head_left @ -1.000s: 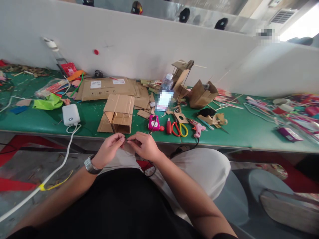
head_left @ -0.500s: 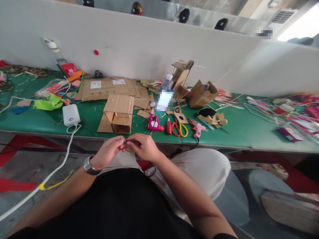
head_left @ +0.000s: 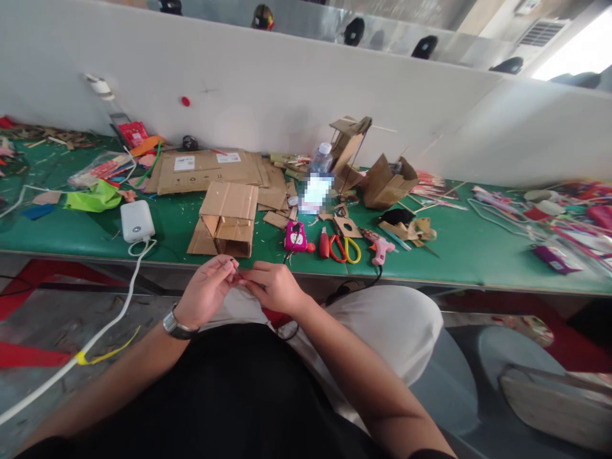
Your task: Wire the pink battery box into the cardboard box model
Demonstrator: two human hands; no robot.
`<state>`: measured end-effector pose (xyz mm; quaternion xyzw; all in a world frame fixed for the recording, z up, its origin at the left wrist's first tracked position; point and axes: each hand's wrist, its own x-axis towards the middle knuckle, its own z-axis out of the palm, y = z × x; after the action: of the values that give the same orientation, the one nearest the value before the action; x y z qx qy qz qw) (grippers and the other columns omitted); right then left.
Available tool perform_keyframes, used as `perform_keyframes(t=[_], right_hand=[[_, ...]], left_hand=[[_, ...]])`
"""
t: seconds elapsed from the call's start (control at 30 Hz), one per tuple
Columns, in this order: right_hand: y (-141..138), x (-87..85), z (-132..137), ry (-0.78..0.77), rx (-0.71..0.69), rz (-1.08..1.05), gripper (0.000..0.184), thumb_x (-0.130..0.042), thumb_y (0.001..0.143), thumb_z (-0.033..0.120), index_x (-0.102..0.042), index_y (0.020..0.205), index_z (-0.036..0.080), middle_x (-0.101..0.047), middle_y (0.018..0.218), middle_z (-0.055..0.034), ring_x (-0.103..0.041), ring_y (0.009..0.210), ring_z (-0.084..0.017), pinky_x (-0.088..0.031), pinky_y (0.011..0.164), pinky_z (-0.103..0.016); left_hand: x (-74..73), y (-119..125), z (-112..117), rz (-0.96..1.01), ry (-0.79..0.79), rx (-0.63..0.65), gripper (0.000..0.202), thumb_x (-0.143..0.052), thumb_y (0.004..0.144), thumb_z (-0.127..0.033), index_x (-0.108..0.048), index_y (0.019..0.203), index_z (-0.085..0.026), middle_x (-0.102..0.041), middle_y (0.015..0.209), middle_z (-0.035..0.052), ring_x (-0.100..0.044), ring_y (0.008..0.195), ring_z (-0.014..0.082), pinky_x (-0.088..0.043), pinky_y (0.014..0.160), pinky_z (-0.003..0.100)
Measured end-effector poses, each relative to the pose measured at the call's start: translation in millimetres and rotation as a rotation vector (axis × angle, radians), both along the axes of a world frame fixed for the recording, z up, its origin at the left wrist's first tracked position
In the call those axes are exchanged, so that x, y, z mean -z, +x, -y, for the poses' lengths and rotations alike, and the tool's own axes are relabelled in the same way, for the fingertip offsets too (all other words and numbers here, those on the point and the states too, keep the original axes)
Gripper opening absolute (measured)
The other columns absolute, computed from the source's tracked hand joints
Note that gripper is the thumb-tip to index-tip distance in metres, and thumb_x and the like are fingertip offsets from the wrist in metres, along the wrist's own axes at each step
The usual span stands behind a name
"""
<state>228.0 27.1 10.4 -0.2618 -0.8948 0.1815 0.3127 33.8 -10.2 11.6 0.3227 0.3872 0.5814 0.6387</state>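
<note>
My left hand (head_left: 205,292) and my right hand (head_left: 271,285) meet over my lap, just in front of the green table's edge (head_left: 430,271). Both pinch a thin dark wire (head_left: 238,272) between fingertips; its ends are too small to make out. A watch sits on my left wrist. Straight beyond the hands stands a folded cardboard box (head_left: 226,218), and to its right lie a pink device (head_left: 295,236) and a black cable that drops toward my lap.
On the table lie a white power pack (head_left: 136,221) with a white cable, flat cardboard sheets (head_left: 205,169), red and yellow scissors (head_left: 345,248), a pink glue gun (head_left: 379,245), a water bottle (head_left: 321,157), an open cardboard box (head_left: 387,182) and scraps. A white partition stands behind.
My hands have shifted slightly left and closer together. The left fingers have turned more upright on the wire, and the right hand has dropped a little.
</note>
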Motion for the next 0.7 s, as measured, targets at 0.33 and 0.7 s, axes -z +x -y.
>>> perform_keyframes(t=[0.33, 0.7], right_hand=[[2.8, 5.1, -7.9, -0.025, 0.066, -0.12, 0.02, -0.06, 0.109, 0.03, -0.077, 0.113, 0.019, -0.077, 0.097, -0.0064, -0.073, 0.087, -0.017, -0.055, 0.078, -0.026], [4.9, 11.7, -10.2, 0.054, 0.019, -0.055, 0.028, -0.053, 0.112, 0.031, -0.08, 0.114, 0.022, -0.071, 0.091, -0.005, -0.068, 0.082, -0.015, -0.051, 0.072, -0.024]], left_hand=[[4.3, -16.0, -1.7, -0.687, 0.19, 0.25, 0.037, -0.059, 0.1, -0.052, -0.062, 0.084, -0.02, -0.053, 0.077, 0.0004, -0.048, 0.076, 0.0169, -0.04, 0.069, 0.029], [5.2, -21.8, -6.5, -0.755, 0.169, 0.424, 0.041, -0.052, 0.102, -0.055, -0.058, 0.083, -0.02, -0.055, 0.078, -0.0002, -0.053, 0.077, 0.0167, -0.044, 0.074, 0.031]])
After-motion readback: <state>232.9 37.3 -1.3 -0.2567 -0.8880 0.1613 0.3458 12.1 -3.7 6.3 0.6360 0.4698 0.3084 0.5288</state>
